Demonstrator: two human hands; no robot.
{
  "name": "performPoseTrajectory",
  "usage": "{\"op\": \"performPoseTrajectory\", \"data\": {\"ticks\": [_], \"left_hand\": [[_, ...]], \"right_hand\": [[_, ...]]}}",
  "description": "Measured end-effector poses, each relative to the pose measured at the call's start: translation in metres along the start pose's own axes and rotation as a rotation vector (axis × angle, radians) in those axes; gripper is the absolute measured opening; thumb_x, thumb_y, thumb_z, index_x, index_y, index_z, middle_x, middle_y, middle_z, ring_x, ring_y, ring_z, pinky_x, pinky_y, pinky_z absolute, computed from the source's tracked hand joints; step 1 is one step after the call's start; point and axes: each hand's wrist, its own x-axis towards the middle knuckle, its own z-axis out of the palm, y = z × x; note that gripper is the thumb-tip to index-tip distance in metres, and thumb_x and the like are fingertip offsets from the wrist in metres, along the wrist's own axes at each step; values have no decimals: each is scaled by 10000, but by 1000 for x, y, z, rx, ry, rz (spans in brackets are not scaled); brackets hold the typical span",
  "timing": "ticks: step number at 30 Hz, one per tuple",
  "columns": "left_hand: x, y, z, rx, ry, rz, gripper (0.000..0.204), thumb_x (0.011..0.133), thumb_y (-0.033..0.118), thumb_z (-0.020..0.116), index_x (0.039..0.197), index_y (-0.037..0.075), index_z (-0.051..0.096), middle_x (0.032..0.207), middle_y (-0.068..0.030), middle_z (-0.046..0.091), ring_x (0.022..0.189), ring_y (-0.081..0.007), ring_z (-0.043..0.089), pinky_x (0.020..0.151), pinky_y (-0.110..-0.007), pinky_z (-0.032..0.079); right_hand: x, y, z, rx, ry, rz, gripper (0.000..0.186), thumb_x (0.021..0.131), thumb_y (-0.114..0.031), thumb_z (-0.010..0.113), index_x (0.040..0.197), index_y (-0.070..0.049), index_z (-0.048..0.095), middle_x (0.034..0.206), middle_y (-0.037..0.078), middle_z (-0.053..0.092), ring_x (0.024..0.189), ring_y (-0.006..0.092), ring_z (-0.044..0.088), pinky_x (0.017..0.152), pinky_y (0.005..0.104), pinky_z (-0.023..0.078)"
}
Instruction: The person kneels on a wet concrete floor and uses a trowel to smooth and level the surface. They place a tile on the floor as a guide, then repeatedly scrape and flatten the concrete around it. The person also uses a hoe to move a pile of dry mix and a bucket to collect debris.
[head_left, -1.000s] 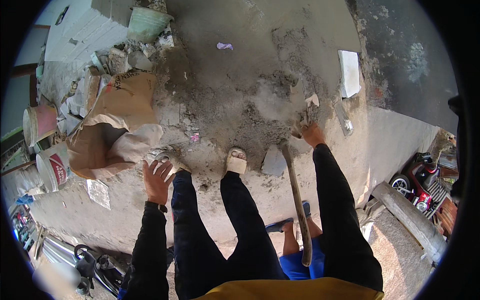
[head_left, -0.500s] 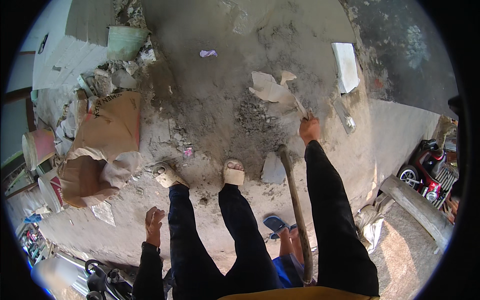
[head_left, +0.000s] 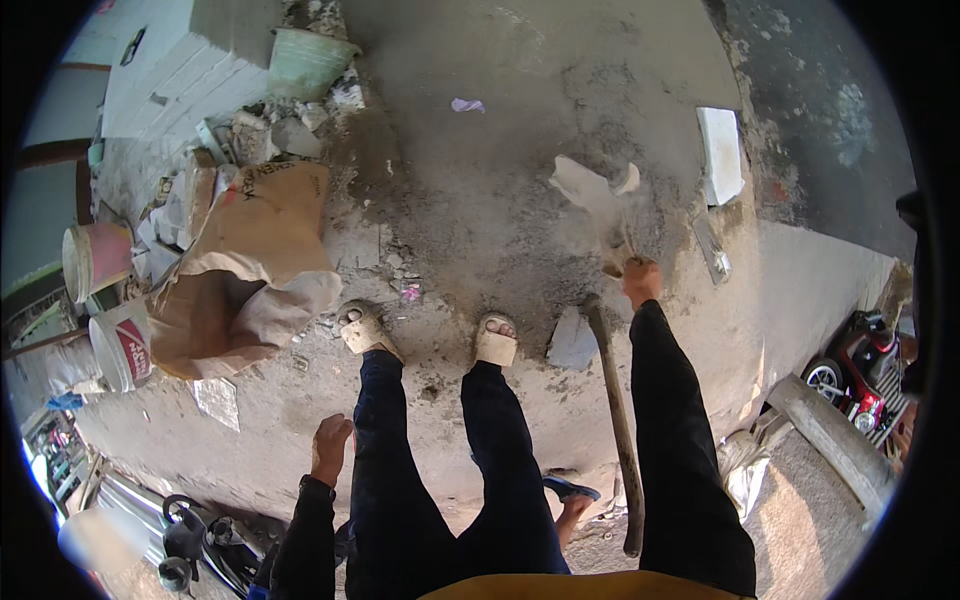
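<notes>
My right hand (head_left: 641, 282) is closed on a torn piece of pale brown paper (head_left: 590, 192), which spreads out beyond my fingers low over dusty grey powder. The paper's lower part is smeared by motion and dust. Left of my right forearm lies a long wooden handle (head_left: 618, 430), with a flat grey plate (head_left: 573, 340) beside its far end; together they look like a hoe. My left hand (head_left: 330, 447) hangs beside my left leg, fingers loosely bent, with nothing visible in it.
An opened brown paper sack (head_left: 270, 235) lies left, near buckets (head_left: 120, 345), rubble and a green pot (head_left: 308, 65). A white block (head_left: 720, 155) and a flat trowel-like tool (head_left: 711, 248) lie right. Behind me shows another person's foot (head_left: 570, 515), near a concrete beam (head_left: 835, 440).
My right hand has swung the paper, which has changed shape, and dust hangs around it. The view has shifted left. The other person's legs have moved, with less of them showing.
</notes>
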Motion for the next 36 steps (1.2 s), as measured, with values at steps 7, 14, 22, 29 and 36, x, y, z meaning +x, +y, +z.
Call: {"op": "performPoseTrajectory", "data": {"ticks": [7,14,22,29,36], "left_hand": [[-39,-35,-8,-121,68,29,609,941,447,722,1276,-60,671,1320,-236,684,1233,-353,660,1055,-402,510],[-21,-24,-26,-199,235,359,282,980,313,691,1004,34,656,934,-125,644,972,-307,654,912,-395,519],[-4,-13,-150,-575,-90,-41,587,993,462,665,1283,-47,672,1265,-218,693,1244,-341,633,1051,-363,486],[-16,-31,-190,-524,-261,-83,806,959,545,688,1447,-78,535,1428,-271,597,1369,-368,557,1137,-396,438],[-3,1,-169,-66,-539,6,1071,907,654,693,1612,-49,300,1658,-311,312,1543,-452,309,1257,-441,295]], "right_hand": [[-126,-155,-74,578,-335,58,315,988,-294,690,1159,-31,661,712,45,619,578,159,617,478,334,523],[-307,-437,-89,576,-709,-416,328,958,-306,721,1155,-46,682,736,27,618,560,127,605,467,297,514],[-483,-717,20,334,-1063,-750,692,989,-471,692,1467,-4,514,1180,140,692,994,224,687,778,372,607],[-430,-744,38,189,-841,-724,815,981,-537,677,1582,-56,408,1459,157,606,1283,322,619,980,466,558],[-328,-634,32,-96,-691,-275,709,965,-485,710,1551,-158,482,1392,147,665,1277,339,620,1055,505,512]]}}
